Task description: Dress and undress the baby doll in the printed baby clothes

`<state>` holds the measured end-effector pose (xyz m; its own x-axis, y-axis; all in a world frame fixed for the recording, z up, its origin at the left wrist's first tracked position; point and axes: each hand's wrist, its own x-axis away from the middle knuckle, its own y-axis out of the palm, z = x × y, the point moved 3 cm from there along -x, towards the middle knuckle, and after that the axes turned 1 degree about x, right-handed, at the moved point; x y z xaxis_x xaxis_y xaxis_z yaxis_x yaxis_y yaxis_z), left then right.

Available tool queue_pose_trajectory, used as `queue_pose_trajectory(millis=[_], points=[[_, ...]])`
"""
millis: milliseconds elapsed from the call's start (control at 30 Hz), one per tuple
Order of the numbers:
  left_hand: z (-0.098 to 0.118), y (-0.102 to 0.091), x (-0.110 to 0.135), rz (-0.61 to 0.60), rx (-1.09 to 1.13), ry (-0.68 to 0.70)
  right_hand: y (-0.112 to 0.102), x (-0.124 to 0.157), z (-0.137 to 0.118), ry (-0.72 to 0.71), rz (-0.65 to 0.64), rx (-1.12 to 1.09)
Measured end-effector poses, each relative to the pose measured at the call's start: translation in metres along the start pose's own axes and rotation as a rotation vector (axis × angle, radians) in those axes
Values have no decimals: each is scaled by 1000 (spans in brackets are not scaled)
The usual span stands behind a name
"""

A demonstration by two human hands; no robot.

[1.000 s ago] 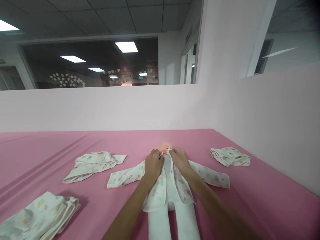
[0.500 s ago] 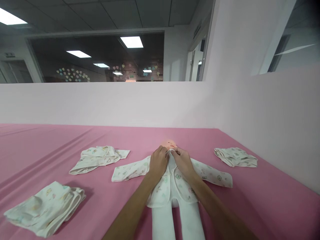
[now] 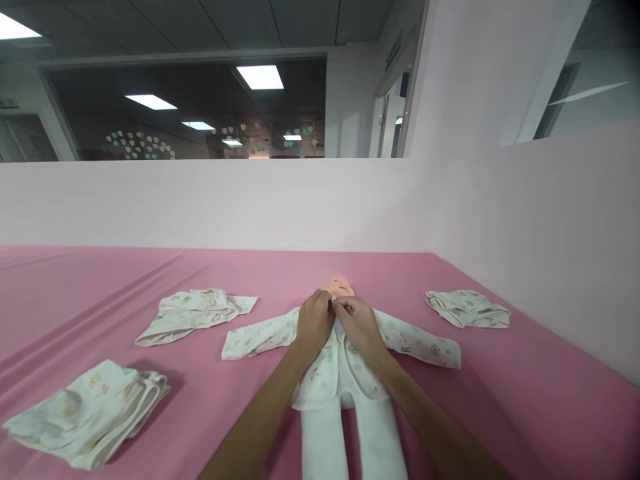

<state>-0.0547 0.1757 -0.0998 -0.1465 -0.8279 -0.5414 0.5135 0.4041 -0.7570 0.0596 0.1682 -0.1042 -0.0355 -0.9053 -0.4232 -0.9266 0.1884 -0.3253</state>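
Observation:
A baby doll lies on its back, its head away from me. It wears a white printed baby jacket with the long sleeves spread to both sides, and white trousers below. My left hand pinches the jacket's neckline just under the doll's chin. Right beside it, my right hand grips the neckline from the other side, fingertips nearly touching the left ones. Both hands cover the collar, so any fastening there is hidden. Below the hands the jacket's front edges hang slightly apart.
A pink sheet covers the surface. Folded printed baby clothes lie at the near left, the far left and the right. A white wall with a window above bounds the back and right.
My right hand has moved slightly left, bringing its fingertips closer to my left hand at the neckline. The whole view has shifted slightly.

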Motion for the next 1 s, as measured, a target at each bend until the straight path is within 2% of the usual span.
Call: queue_pose_trajectory(millis=[133, 233, 367, 700, 867, 1000], points=[[-5, 0, -1, 13, 140, -132, 0, 5, -2, -70, -7, 53], [-8, 1, -2, -54, 374, -237, 0, 5, 1, -89, 2, 84], [-11, 1, -2, -150, 587, -279, 1, 4, 3, -124, 2, 148], [-14, 3, -4, -109, 731, -303, 3, 5, 3, -190, -49, 264], [-15, 2, -3, -57, 709, -297, 5, 6, 6, -235, -37, 323], [-15, 2, -2, -47, 791, -361, 6, 8, 5, -276, -34, 387]])
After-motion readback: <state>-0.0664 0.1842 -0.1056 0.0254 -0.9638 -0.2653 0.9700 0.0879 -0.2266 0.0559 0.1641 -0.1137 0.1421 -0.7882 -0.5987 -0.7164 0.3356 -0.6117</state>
